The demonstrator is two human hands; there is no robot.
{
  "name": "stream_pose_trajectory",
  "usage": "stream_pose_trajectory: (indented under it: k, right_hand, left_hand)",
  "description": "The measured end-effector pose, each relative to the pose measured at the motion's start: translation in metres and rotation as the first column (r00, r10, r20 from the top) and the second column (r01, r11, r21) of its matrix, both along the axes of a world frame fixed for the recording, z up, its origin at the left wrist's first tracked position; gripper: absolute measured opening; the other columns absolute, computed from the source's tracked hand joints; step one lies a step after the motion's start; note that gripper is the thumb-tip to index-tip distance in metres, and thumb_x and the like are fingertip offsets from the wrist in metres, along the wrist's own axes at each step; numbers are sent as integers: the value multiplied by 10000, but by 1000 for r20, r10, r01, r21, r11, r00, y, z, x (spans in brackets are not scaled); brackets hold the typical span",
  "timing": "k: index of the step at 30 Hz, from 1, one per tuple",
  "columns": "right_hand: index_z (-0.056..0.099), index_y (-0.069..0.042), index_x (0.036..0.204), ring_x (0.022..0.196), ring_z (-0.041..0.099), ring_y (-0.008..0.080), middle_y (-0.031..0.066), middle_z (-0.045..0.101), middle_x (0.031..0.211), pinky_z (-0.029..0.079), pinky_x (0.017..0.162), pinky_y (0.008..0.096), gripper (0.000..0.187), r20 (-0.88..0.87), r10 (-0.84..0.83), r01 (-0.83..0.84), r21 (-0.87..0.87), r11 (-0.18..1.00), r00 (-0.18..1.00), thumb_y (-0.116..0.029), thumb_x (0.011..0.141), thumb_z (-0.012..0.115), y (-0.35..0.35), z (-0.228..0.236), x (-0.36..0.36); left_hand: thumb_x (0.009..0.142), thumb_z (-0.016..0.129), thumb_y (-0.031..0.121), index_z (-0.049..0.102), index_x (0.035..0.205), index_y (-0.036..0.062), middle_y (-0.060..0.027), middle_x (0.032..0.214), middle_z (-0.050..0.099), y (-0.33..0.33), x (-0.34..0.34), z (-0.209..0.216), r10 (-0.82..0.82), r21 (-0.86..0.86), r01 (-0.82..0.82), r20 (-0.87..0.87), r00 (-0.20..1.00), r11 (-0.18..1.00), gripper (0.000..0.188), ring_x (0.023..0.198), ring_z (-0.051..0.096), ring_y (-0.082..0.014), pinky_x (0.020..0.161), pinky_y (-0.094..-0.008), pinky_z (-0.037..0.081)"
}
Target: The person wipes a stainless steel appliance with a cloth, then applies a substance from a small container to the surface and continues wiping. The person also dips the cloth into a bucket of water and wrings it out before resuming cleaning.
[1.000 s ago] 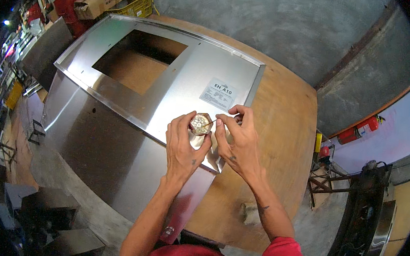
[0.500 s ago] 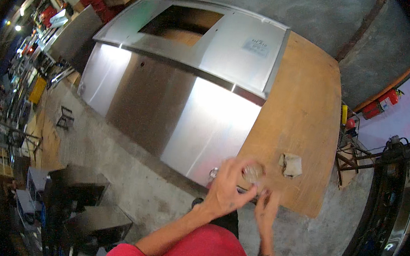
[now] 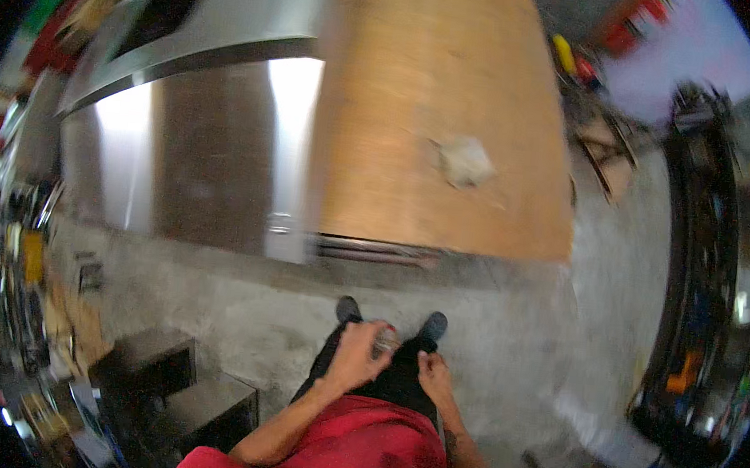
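Note:
My left hand (image 3: 357, 357) is closed around a small, round, see-through thing (image 3: 385, 340) with a reddish edge, held in front of my waist; blur hides its exact kind. Level with it, a little to the right, is my right hand (image 3: 435, 377), its fingers curled together. Whether anything sits in those fingers is too small to make out. The two hands are apart and touch neither the steel unit nor the board. On the wooden board (image 3: 381, 159) beyond them lies a crumpled pale cloth (image 3: 465, 162).
Left of the board stands a big steel cabinet-like unit (image 3: 213, 149) with a rectangular opening. Dark metal boxes (image 3: 208, 407) are low at the left. A long dark rack (image 3: 700, 289) runs along the right, and a red fire extinguisher (image 3: 629, 29) hangs at the far right.
My view has swung right and downward, and the board now fills the middle. Both hands have come back from the unit's near corner to my waist, the clear thing still in my left.

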State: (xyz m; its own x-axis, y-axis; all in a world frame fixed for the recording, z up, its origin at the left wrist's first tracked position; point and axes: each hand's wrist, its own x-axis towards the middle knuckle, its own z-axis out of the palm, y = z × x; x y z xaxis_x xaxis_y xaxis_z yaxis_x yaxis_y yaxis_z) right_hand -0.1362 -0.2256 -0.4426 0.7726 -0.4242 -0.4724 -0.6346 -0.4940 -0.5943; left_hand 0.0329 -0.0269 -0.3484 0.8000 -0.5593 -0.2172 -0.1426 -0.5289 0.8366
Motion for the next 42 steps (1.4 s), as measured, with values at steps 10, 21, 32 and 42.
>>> stream_pose_trajectory:
  k: [10,21,32,42]
  right_hand:
    - [613,-39,1251,1097,601,466,247,594,1205,498,895,601,392,-182,-2,-36,-205,978,983,-332,1006,703,-38,-89,-123]
    - [621,-42,1286,1187,529,469,271,571,1282,407,1045,592,397,-89,-199,176,-217,960,976,-162,922,723,-87,-124,-109]
    - [619,-81,1306,1144,548,460,249,594,1251,427,1003,609,475,-41,-177,160,-264,951,983,-217,869,748,-94,-147,-98]
    - [608,-18,1318,1183,558,449,258,604,1243,433,1037,570,405,-27,-78,69,-252,965,997,-112,939,714,-87,-87,-65]
  left_hand:
    - [829,823,138,580,1342,7,-270,1305,622,-93,18,-327,178,297,-158,-41,983,942,582,1243,563,-494,1053,-530,489]
    - [992,720,307,622,1361,48,-128,1215,690,-97,198,-629,45,205,-48,15,999,978,461,1141,650,-269,908,-428,556]
    - [982,706,293,652,1325,36,-204,1280,699,-101,181,-652,-61,622,41,11,998,782,432,1174,656,-366,1000,-495,537]
    - [945,707,227,625,1351,0,-250,1304,668,-83,132,-499,-69,567,2,97,993,824,472,1222,621,-434,1069,-527,501]
